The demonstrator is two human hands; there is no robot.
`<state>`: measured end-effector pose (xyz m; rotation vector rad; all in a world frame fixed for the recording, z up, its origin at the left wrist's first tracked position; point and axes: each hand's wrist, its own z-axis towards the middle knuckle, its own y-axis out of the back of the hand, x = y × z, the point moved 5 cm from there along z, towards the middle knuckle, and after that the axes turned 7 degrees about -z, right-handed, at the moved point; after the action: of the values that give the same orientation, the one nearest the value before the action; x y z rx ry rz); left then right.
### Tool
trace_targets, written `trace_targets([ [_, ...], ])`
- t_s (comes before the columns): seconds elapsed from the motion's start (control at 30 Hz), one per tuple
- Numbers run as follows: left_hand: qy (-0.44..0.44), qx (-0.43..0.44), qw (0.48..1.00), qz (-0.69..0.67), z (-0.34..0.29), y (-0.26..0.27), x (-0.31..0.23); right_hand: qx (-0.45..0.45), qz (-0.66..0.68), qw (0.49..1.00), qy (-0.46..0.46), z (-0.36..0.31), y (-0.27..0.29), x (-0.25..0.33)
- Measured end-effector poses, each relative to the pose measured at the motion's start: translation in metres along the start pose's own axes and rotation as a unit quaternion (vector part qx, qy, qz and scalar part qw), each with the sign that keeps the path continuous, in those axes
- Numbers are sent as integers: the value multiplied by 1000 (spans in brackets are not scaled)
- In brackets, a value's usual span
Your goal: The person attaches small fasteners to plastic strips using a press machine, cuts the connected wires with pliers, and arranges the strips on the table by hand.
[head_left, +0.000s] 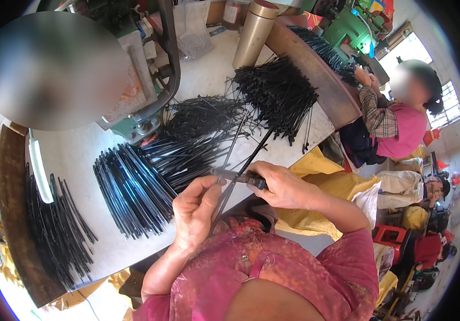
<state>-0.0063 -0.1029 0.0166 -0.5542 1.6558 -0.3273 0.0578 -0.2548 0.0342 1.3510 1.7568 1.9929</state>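
Observation:
My left hand (196, 206) is closed, thumb and fingertips pinched where thin black rods (256, 152) cross in front of my chest. In my right hand (280, 184) is a grey, flat metal tool (256, 182) with a dark, blocky end; its exact kind is unclear. The tool's narrow part reaches across the rods to my left fingertips. Beyond my hands, a thick bundle of thin black rods with knobby ends (275, 93) lies on the pale table (208, 69). Left of my hands are glossy black rods (133, 187) lying side by side, partly joined to a tangled heap (203, 115).
A green machine with a curved metal arm (171, 53) stands at the far left. More rods (61, 230) lie by the table's wooden rim (18, 214). A gold flask (255, 32) stands at the back. A co-worker (401, 123) sits on the right, near yellow sacks (321, 176).

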Motion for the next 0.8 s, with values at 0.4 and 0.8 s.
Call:
trace_targets([
  [0.4,-300,-14,891,341,-4,-5,-10,34,-72,996,-42,-3,5,-1],
  [0.8,5,-20,998,63,6,-1,12,-70,88,983,-143,2,32,-50],
])
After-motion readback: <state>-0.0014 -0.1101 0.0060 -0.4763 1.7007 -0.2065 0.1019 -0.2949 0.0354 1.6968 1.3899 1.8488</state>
